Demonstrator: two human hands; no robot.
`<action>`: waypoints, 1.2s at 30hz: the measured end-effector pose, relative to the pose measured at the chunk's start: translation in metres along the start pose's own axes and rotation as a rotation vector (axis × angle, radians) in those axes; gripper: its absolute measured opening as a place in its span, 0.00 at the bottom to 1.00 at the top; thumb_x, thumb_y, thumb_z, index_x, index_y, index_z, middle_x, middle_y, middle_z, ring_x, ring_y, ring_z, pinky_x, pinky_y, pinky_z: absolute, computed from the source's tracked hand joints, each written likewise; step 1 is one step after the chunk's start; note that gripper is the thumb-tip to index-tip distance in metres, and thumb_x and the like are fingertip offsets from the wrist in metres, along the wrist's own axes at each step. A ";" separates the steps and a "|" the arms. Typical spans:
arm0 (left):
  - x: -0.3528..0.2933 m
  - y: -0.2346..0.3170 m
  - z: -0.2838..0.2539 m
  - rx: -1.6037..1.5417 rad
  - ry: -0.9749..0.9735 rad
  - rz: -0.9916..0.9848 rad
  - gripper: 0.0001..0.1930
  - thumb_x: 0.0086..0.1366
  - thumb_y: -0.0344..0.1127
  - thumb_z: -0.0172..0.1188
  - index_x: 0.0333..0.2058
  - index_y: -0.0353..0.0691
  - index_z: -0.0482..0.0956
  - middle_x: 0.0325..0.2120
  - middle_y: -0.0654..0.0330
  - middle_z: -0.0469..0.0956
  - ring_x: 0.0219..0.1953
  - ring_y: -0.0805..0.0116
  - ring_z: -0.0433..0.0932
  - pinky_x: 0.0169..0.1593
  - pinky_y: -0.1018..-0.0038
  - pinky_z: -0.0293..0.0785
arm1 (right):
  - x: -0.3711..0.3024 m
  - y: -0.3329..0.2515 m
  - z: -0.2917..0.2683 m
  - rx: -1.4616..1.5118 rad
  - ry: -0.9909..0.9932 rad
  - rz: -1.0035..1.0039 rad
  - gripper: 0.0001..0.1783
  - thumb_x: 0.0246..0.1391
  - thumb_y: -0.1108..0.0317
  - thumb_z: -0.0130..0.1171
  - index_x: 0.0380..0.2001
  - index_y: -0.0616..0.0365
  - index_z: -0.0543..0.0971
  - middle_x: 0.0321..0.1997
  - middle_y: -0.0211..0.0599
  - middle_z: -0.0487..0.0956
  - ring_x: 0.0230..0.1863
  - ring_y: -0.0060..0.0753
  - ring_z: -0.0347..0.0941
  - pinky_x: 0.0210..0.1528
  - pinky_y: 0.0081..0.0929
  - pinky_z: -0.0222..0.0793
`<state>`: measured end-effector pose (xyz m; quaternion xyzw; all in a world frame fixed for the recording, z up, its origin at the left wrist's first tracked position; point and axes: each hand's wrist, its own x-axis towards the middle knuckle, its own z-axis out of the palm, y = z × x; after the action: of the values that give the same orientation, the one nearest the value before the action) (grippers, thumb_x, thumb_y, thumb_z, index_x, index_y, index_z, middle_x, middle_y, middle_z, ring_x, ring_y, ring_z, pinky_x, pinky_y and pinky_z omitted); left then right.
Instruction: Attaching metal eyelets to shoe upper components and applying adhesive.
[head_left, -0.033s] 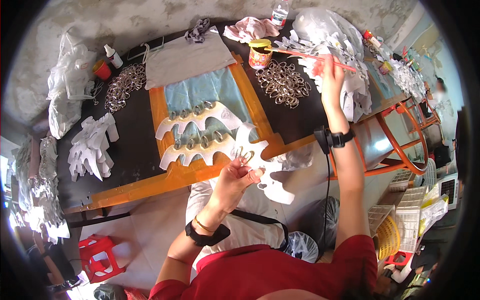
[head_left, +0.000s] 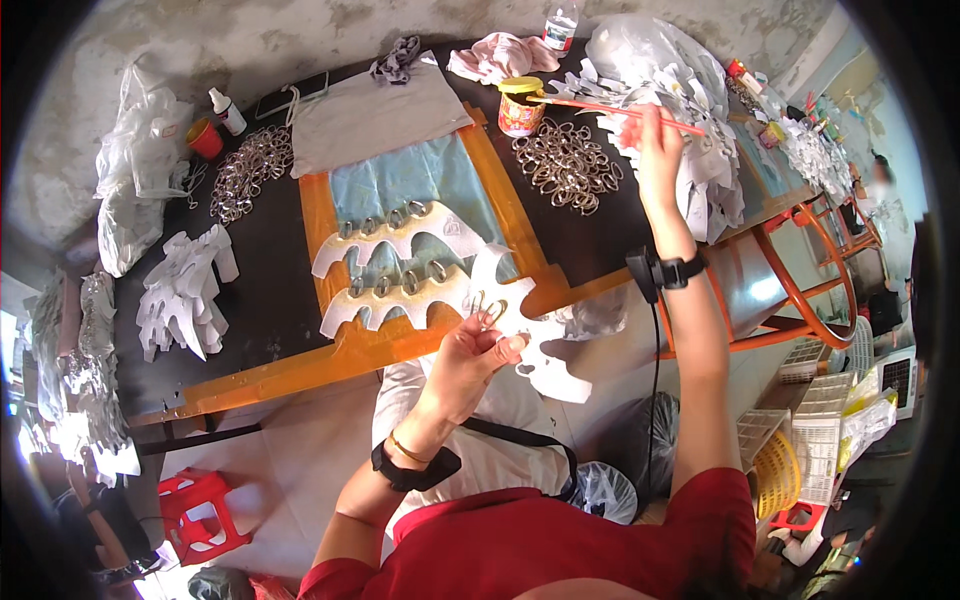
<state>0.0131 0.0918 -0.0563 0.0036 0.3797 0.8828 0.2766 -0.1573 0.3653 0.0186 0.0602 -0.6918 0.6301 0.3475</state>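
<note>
My left hand (head_left: 468,362) is closed on a white scalloped piece (head_left: 555,372) with cut-outs, held off the table's front edge; metal rings (head_left: 487,310) show at its fingertips. A slim red brush (head_left: 610,108) is pinched in my right hand (head_left: 657,150), raised over the right of the table. Its tip reaches the mouth of a small patterned tin (head_left: 520,115) with a yellow rim. Two similar white pieces lie on the blue sheet, the upper one (head_left: 455,232) and the lower one (head_left: 340,315), each with several rings standing along its edge.
Ring piles lie right (head_left: 568,170) and left (head_left: 250,170) on the dark table. White cut pieces are stacked at the left (head_left: 185,300) and heaped at the right (head_left: 700,110). Orange tape (head_left: 240,390) borders the front edge. A red stool (head_left: 205,515) stands below left.
The right hand and brush have shifted very slightly left and up. The free end of the white piece in my left hand has moved slightly to the right.
</note>
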 end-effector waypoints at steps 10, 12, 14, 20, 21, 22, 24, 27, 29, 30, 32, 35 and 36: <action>0.000 0.016 0.011 -0.043 0.112 -0.040 0.04 0.58 0.28 0.56 0.31 0.38 0.70 0.28 0.66 0.73 0.34 0.78 0.73 0.41 0.80 0.72 | 0.005 0.043 0.014 0.212 -0.057 0.223 0.19 0.51 0.65 0.56 0.44 0.64 0.69 0.34 0.42 0.77 0.31 0.32 0.76 0.35 0.26 0.74; 0.003 0.020 0.011 -0.072 0.089 -0.034 0.03 0.57 0.27 0.56 0.30 0.39 0.71 0.28 0.66 0.73 0.33 0.78 0.73 0.41 0.80 0.72 | 0.005 0.042 0.000 0.223 -0.232 0.313 0.20 0.51 0.67 0.56 0.45 0.66 0.68 0.38 0.47 0.75 0.37 0.34 0.75 0.42 0.27 0.72; 0.008 0.019 0.009 -0.092 0.073 -0.030 0.04 0.57 0.27 0.56 0.31 0.41 0.71 0.28 0.66 0.75 0.33 0.79 0.74 0.40 0.81 0.72 | -0.006 0.048 -0.012 0.409 -0.337 0.485 0.19 0.52 0.64 0.54 0.44 0.65 0.69 0.39 0.47 0.75 0.41 0.33 0.73 0.45 0.26 0.70; 0.014 0.011 0.001 0.060 0.137 0.127 0.08 0.55 0.29 0.59 0.34 0.38 0.71 0.28 0.63 0.77 0.30 0.78 0.74 0.38 0.80 0.71 | -0.120 -0.074 0.025 -0.110 -0.767 0.571 0.21 0.55 0.58 0.49 0.45 0.63 0.71 0.38 0.38 0.76 0.38 0.23 0.72 0.38 0.20 0.69; 0.014 0.010 0.005 0.059 0.169 0.157 0.11 0.54 0.29 0.61 0.35 0.35 0.71 0.27 0.62 0.76 0.29 0.79 0.73 0.36 0.81 0.71 | -0.135 -0.087 0.028 -0.168 -0.774 0.537 0.19 0.53 0.62 0.51 0.44 0.64 0.71 0.37 0.38 0.76 0.38 0.22 0.72 0.36 0.20 0.69; 0.014 0.007 0.007 0.056 0.168 0.142 0.11 0.54 0.29 0.61 0.35 0.35 0.71 0.27 0.62 0.76 0.29 0.79 0.73 0.36 0.81 0.71 | -0.155 -0.082 0.025 -0.039 -0.734 0.544 0.18 0.52 0.65 0.54 0.43 0.65 0.70 0.34 0.38 0.76 0.36 0.22 0.73 0.33 0.18 0.70; 0.016 0.003 0.010 0.126 0.170 0.198 0.12 0.52 0.27 0.62 0.34 0.34 0.70 0.27 0.62 0.75 0.29 0.79 0.73 0.35 0.82 0.71 | -0.169 -0.089 0.025 -0.062 -0.689 0.601 0.19 0.49 0.68 0.57 0.43 0.66 0.70 0.31 0.38 0.76 0.32 0.21 0.74 0.30 0.17 0.71; 0.017 -0.002 0.011 0.156 0.186 0.200 0.11 0.52 0.25 0.62 0.33 0.34 0.70 0.26 0.62 0.75 0.29 0.80 0.73 0.34 0.82 0.71 | -0.180 -0.078 0.025 -0.083 -0.598 0.562 0.15 0.47 0.70 0.58 0.37 0.67 0.72 0.27 0.36 0.76 0.29 0.21 0.75 0.28 0.17 0.71; 0.015 -0.003 0.011 0.181 0.193 0.202 0.11 0.52 0.25 0.62 0.33 0.34 0.71 0.26 0.63 0.75 0.29 0.80 0.72 0.34 0.82 0.71 | -0.184 -0.075 0.024 -0.097 -0.584 0.484 0.13 0.46 0.72 0.59 0.34 0.68 0.72 0.26 0.36 0.76 0.30 0.21 0.75 0.28 0.17 0.72; 0.015 -0.002 0.011 0.211 0.177 0.196 0.10 0.53 0.26 0.61 0.34 0.34 0.71 0.27 0.63 0.75 0.29 0.80 0.73 0.35 0.82 0.71 | -0.185 -0.075 0.025 -0.162 -0.584 0.396 0.10 0.46 0.72 0.58 0.32 0.68 0.72 0.26 0.35 0.76 0.29 0.20 0.75 0.29 0.16 0.71; 0.015 -0.002 0.007 0.239 0.163 0.187 0.09 0.54 0.27 0.60 0.34 0.34 0.72 0.28 0.63 0.75 0.30 0.80 0.73 0.35 0.83 0.71 | -0.187 -0.075 0.027 -0.225 -0.585 0.310 0.08 0.47 0.73 0.57 0.29 0.68 0.72 0.25 0.34 0.76 0.29 0.19 0.74 0.29 0.15 0.71; 0.012 0.007 0.005 -0.206 -0.030 -0.103 0.07 0.58 0.31 0.56 0.35 0.36 0.74 0.32 0.64 0.76 0.31 0.79 0.73 0.35 0.84 0.71 | -0.189 -0.074 0.024 0.093 -0.548 0.644 0.07 0.48 0.74 0.56 0.29 0.66 0.72 0.26 0.30 0.75 0.25 0.13 0.70 0.27 0.13 0.68; 0.013 0.010 0.008 -0.208 -0.029 -0.106 0.07 0.58 0.31 0.56 0.35 0.36 0.74 0.32 0.64 0.76 0.31 0.79 0.73 0.35 0.84 0.71 | -0.189 -0.075 0.025 0.092 -0.547 0.647 0.07 0.48 0.74 0.56 0.29 0.66 0.72 0.26 0.30 0.75 0.25 0.13 0.70 0.27 0.13 0.68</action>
<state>-0.0005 0.0977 -0.0469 -0.0325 0.2818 0.9014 0.3272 0.0138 0.2602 -0.0235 0.0204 -0.7128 0.6978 -0.0674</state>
